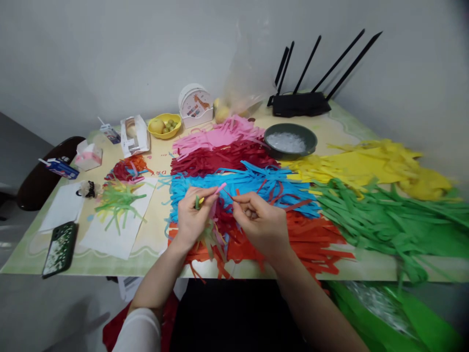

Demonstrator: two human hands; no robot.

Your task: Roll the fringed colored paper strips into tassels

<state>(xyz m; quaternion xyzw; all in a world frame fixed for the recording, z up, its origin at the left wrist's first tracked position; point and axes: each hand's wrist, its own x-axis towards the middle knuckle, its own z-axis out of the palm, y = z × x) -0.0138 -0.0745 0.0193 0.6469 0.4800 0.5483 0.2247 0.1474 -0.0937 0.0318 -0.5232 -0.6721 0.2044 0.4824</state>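
Observation:
My left hand (191, 219) is closed around a bundle of thin coloured strips (209, 239). Their pale green, pink and dark red ends hang below it, and a pink strip (222, 187) pokes up past the fingertips. Just to the right, my right hand (261, 224) pinches what looks like a thin dark red strip (228, 195), its fingertips a little apart from the left ones. Under both hands lie fringed sheets in blue (278, 188) and orange-red (311, 239). Behind them are fringed sheets in dark red (223, 159) and pink (220, 133).
Yellow (381, 164) and green (414, 220) fringed sheets spread rightward. A dark bowl (310, 150) of clear pieces and a black router (300, 104) stand behind. Leftward are finished-looking strip tufts (119, 198), a phone (60, 248), a tissue pack (88, 155) and a yellow fruit dish (176, 132).

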